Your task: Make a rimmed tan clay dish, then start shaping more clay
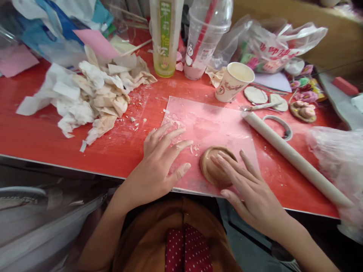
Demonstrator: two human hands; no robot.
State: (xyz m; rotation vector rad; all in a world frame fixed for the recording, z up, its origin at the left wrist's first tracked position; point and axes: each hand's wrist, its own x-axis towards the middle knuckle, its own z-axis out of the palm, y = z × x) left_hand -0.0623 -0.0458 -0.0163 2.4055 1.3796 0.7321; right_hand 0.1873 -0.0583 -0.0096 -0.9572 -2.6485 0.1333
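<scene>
A round, shallow brown clay dish [208, 166] with a raised rim lies on a clear plastic sheet [232, 121] near the table's front edge. My right hand [246, 181] rests over its right side, fingers stretched out and fingertips on the clay's inner surface. The hand hides part of the rim. To the left, my left hand [161, 162] is spread open above the sheet's left edge, with nothing in it. Small pale clay scraps [194, 149] lie between its fingertips and the dish.
Crumpled tissues [93, 94] are heaped at the left. Behind the sheet stand a drink bottle [166, 41], a plastic cup [205, 41] with a red straw and a paper cup [235, 81]. A long roller [295, 158] lies at the right, beside a plastic bag [337, 151].
</scene>
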